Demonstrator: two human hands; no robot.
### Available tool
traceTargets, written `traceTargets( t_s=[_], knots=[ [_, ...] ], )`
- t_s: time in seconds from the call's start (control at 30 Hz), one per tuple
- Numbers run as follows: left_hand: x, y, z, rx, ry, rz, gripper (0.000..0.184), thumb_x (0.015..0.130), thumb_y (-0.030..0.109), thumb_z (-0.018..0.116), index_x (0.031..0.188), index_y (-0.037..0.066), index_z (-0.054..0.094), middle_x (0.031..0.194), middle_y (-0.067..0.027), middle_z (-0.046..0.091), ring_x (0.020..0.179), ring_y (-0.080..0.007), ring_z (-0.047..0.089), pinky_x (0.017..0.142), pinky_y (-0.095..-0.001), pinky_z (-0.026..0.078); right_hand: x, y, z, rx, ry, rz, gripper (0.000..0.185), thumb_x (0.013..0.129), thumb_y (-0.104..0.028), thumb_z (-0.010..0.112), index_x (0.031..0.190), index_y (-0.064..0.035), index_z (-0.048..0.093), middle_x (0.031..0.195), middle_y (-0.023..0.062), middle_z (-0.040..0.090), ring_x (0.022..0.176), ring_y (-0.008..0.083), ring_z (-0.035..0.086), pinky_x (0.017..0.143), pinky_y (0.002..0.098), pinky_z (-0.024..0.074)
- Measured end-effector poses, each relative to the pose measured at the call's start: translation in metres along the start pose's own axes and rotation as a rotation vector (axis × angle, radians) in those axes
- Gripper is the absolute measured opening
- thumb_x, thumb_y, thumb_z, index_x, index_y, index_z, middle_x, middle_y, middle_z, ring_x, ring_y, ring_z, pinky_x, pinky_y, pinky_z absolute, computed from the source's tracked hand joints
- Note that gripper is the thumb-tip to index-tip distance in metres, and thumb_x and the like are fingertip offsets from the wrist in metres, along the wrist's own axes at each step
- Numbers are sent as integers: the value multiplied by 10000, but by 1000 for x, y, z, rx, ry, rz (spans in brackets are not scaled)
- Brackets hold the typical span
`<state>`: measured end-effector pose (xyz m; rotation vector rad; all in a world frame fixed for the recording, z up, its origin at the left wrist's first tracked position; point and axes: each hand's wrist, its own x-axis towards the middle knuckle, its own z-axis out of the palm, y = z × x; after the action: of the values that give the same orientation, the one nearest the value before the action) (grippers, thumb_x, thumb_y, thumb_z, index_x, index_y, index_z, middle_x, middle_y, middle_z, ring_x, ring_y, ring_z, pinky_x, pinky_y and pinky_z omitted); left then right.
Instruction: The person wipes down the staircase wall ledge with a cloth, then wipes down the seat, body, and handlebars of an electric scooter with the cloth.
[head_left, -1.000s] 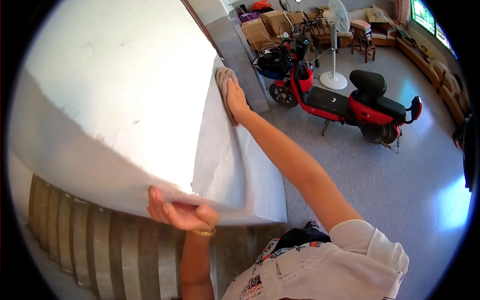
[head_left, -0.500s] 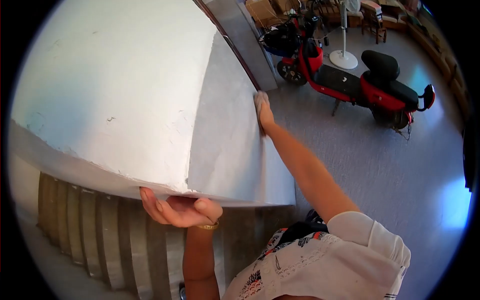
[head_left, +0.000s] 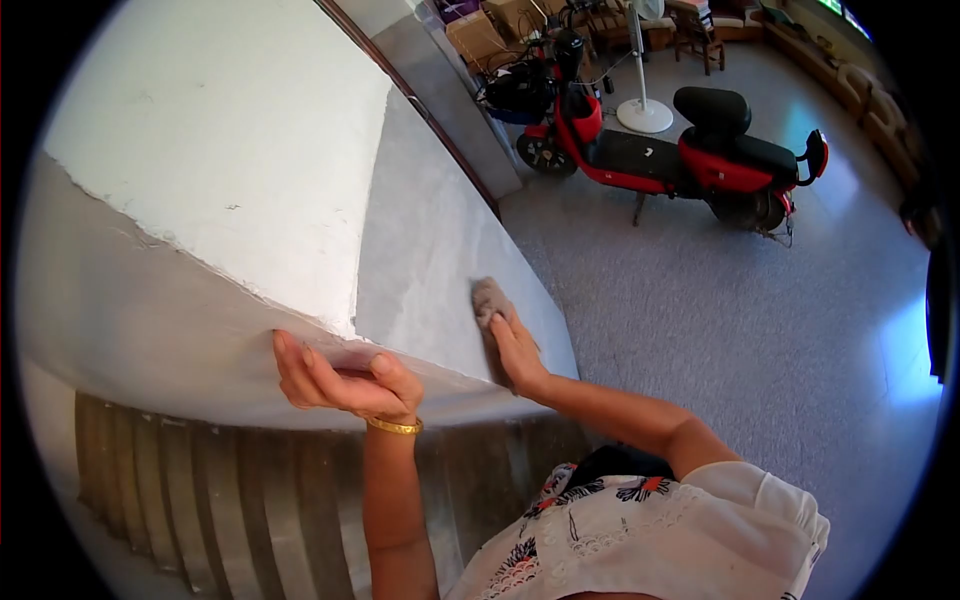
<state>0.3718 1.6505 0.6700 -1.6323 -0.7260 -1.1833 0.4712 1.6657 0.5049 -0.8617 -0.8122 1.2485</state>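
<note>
The largest thing is the wall, which fills the upper left of the view. Its upper part is white, with a few small marks, and its lower part is smooth and grey; the border between them is rough. To the right of it there is the speckled grey floor, with bright light lying on the far right side. Below the wall, at lower left, are the stairs, in brown and grey bands. On the floor stands a red and black scooter. The person wears a white shirt with a flower pattern. Behind the scooter are the white base and pole of a fan, a wooden stool and a cardboard box.

The left hand is half curled, palm upward, thumb apart from the fingers, and its fingertips are at the wall's lower edge; I see nothing held in it. The right hand is laid rather flat, pressing a brown-grey cloth on the grey part of the wall. The smallest thing is the gold bracelet around the left wrist.
</note>
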Motion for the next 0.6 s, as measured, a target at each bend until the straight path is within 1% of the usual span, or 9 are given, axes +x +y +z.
traceTargets(
  t_s=[0.03, 0.07, 0.13, 0.2, 0.3, 0.33, 0.4, 0.53, 0.6],
  knots=[
    [0, -1, 0, 0, -15, -9, 504, 872, 234, 360, 1253, -81, 260, 1279, -236, 259, 1196, -349, 288, 979, -447, 248, 8, -13, 9, -6, -53, -113, 409, 887, -192, 352, 1246, 4, 358, 1211, 148, 439, 1165, 233, 367, 990, 284, 236],
    [-1, -1, 0, 4, -32, -18, 500, 870, 230, 358, 1251, -81, 262, 1284, -238, 251, 1195, -352, 288, 981, -450, 245, 19, -24, 16, -8, -60, -118, 409, 887, -192, 352, 1246, 4, 358, 1211, 148, 439, 1165, 233, 367, 990, 284, 236],
    [-3, -2, -1, 12, -34, -15, 501, 868, 229, 357, 1250, -81, 262, 1291, -243, 239, 1196, -358, 285, 981, -454, 245, 52, -45, 32, -85, -131, -440, 434, 895, -207, 343, 1257, 32, 331, 1235, 186, 415, 1190, 270, 348, 1001, 301, 227],
    [-3, -1, -4, 25, -42, -10, 502, 865, 229, 356, 1248, -82, 263, 1299, -247, 227, 1197, -364, 281, 981, -458, 245, 99, -53, 46, -125, -80, -555, 445, 902, -226, 331, 1253, 48, 324, 1248, 224, 394, 1189, 311, 350, 1003, 317, 233],
    [-3, 0, -7, 45, -61, 22, 514, 862, 236, 356, 1253, -79, 248, 1311, -250, 209, 1201, -372, 271, 981, -471, 243, 163, -89, 60, -175, -19, -549, 481, 904, -266, 323, 1239, 78, 325, 1235, 269, 396, 1173, 357, 365, 999, 335, 247],
    [-5, 0, -7, 30, -48, 10, 521, 861, 238, 358, 1258, -78, 239, 1312, -249, 209, 1205, -374, 265, 981, -477, 242, 194, -86, 67, -177, 63, -682, 501, 902, -293, 318, 1229, 87, 339, 1224, 281, 401, 1174, 363, 365, 997, 340, 253],
    [-8, 2, -9, 31, -38, -5, 534, 862, 246, 351, 1273, -66, 215, 1314, -244, 209, 1218, -372, 243, 984, -490, 240, 234, -98, 73, -176, 91, -570, 538, 877, -322, 307, 1205, 100, 364, 1205, 299, 411, 1153, 394, 377, 979, 346, 274],
    [-7, 4, -11, 53, -60, -8, 536, 871, 271, 332, 1287, -45, 208, 1314, -238, 206, 1229, -362, 222, 982, -492, 241, 306, -101, 76, -232, 89, -553, 563, 867, -346, 280, 1190, 107, 362, 1162, 319, 428, 1114, 414, 396, 942, 378, 302],
    [-6, 7, -11, 62, -70, -25, 536, 873, 272, 335, 1285, -47, 212, 1314, -237, 203, 1229, -362, 223, 981, -488, 242, 314, -105, 73, -236, 78, -408, 552, 869, -357, 275, 1185, 84, 376, 1140, 316, 446, 1095, 426, 406, 925, 398, 312]
  ],
)
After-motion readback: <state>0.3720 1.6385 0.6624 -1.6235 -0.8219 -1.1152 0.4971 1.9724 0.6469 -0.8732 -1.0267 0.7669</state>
